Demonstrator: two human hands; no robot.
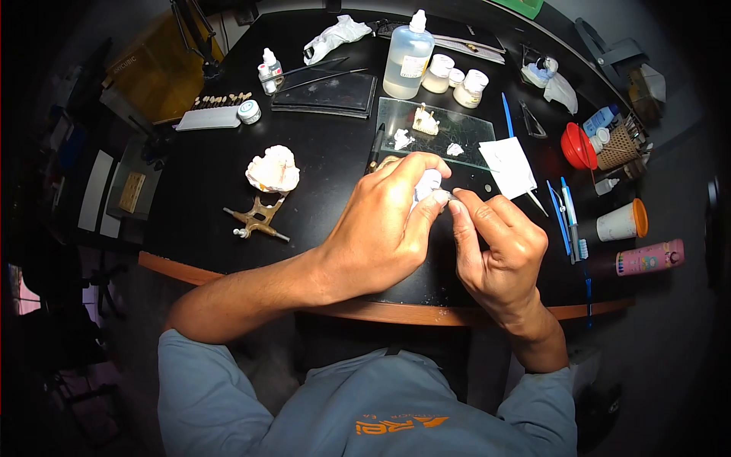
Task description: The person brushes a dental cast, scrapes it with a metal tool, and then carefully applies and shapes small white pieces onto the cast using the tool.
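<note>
My left hand [381, 221] is closed around a small white piece [428, 183], mostly hidden behind the fingers. Thumb and forefinger of my right hand [502, 244] pinch together right beside it; I cannot tell what is between them. Both hands are raised over the front of the black table [327, 164], fingertips nearly meeting. Beyond them a glass slab [464, 133] carries a cream dental model [426, 119] and white crumpled bits [403, 139]. To the left a white plaster dental cast [272, 169] sits by a brass articulator [263, 217].
A large clear bottle [410, 65] and small lidded jars [470, 89] stand behind the slab. White paper [508, 167], toothbrushes [569, 221], a red bowl [579, 146], an orange-rimmed cup [622, 222] and a pink bottle [649, 257] line the right. A shade guide [209, 116] lies back left.
</note>
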